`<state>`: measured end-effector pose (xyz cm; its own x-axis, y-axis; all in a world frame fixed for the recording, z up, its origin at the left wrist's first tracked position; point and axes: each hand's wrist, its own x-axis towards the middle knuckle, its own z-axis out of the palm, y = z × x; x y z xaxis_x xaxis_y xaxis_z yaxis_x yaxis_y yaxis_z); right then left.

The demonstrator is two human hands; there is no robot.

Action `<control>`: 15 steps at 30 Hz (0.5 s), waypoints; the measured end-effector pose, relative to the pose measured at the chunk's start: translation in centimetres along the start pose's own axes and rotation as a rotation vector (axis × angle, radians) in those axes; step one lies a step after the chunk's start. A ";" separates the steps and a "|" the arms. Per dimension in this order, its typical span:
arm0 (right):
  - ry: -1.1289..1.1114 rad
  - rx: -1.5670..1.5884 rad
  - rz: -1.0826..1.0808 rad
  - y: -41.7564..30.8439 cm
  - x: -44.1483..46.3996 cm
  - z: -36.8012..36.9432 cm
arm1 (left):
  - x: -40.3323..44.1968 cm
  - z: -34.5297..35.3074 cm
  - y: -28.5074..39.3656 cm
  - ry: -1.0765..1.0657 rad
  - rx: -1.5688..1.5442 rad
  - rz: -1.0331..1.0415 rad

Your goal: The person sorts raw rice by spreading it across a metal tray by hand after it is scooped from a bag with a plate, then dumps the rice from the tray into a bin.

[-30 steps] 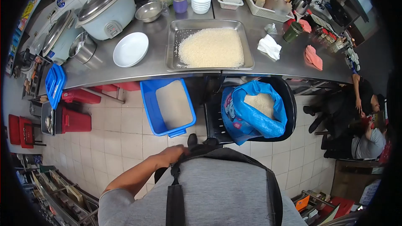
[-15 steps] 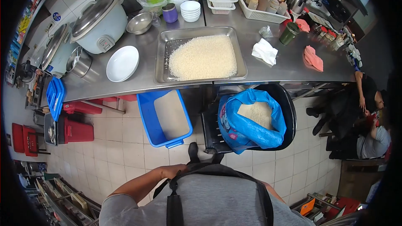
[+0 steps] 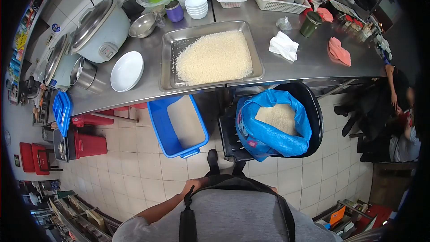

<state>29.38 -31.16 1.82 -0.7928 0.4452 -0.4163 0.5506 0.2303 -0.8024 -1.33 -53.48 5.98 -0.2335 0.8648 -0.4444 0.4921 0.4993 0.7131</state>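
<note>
My left hand (image 3: 192, 184) is at my waist, by the front edge of the black apron (image 3: 233, 182); its fingers are hidden, so its hold is unclear. My right hand is hidden behind my body, with only a sliver of skin beside the apron strap. Ahead on the steel counter lies a metal tray (image 3: 168, 78) with a broad heap of uncooked rice (image 3: 215, 58). Below the counter's edge are a blue plastic bin (image 3: 157, 125) holding rice and an open blue sack (image 3: 251, 130) of rice on a black chair (image 3: 316, 121). Neither hand visibly touches these.
Left on the counter are a rice cooker (image 3: 101, 31), a white bowl (image 3: 127, 71) and a steel bowl (image 3: 143, 25). To the right lie a white cloth (image 3: 283, 46), a green-lidded jar (image 3: 311, 24) and a pink cloth (image 3: 339, 52). People (image 3: 398, 107) sit far right.
The view has shifted and turned slightly, so the counter sits higher in it. My left hand stays near my waist. The rice, tray, bin and sack have not moved.
</note>
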 end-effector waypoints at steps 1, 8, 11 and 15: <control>0.031 0.037 0.012 -2.1 0.3 -0.8 | 0.3 0.1 -0.2 0.019 0.026 -0.007; 0.136 0.456 0.260 -8.0 0.2 -3.1 | 0.6 -0.4 -0.6 0.093 0.021 0.028; 0.156 0.682 0.289 -5.7 0.4 -4.5 | 0.4 -3.3 0.5 -0.018 -0.081 0.006; 0.148 0.464 0.300 -6.5 2.3 -8.5 | 2.3 -8.0 1.1 0.104 -0.024 0.036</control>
<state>26.19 -24.25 9.71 -0.5554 0.5570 -0.6175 0.5474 -0.3141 -0.7757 -8.00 -50.54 10.11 -0.3026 0.8826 -0.3599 0.4821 0.4675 0.7410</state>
